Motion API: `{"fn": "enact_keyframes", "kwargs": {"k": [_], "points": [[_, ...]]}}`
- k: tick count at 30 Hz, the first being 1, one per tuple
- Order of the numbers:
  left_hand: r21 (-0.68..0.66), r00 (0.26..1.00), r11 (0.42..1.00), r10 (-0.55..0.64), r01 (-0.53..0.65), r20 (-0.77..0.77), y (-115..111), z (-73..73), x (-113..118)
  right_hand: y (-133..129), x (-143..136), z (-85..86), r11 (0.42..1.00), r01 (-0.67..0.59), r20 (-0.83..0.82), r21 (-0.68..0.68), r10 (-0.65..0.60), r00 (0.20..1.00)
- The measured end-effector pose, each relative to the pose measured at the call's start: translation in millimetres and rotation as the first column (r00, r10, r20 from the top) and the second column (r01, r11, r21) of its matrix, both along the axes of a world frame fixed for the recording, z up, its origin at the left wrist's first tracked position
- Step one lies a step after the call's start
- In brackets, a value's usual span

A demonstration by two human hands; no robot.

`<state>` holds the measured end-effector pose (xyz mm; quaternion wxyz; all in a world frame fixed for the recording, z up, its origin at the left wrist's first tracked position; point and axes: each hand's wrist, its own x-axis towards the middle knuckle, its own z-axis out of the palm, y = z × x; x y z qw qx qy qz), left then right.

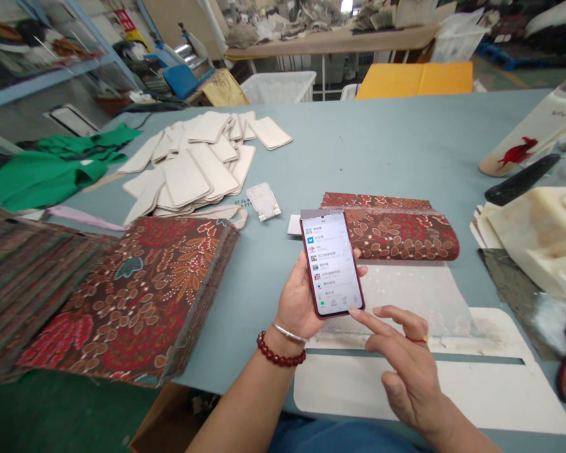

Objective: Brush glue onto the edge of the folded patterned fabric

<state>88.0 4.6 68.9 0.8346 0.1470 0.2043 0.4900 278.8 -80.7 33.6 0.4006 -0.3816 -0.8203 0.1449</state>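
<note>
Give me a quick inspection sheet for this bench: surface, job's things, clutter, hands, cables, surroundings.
Surface: blue-grey table, with a white template sheet at the near edge.
Job's things: phone, screen lit, held above the table.
Clutter: folded patterned fabric; stack of patterned fabric pieces; pile of cream cut pieces; green cloth; cream block at right.
Hands: left hand grips the phone from below; right hand has its forefinger at the phone's lower right corner.
Cables: nothing seen.
Surroundings: shelving at left, a cluttered bench behind, yellow pad, white bin.
</note>
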Motion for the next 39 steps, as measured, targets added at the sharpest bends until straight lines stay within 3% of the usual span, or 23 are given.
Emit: {"fn": "enact_keyframes", "kwargs": {"k": [39], "points": [[-0.016, 0.998, 0.998, 0.056, -0.056, 0.005, -1.0, 0.8, -3.5, 2.3, -0.9, 3.4, 1.000, -0.023, 0.020, 0.015, 0.022, 1.000]]}}
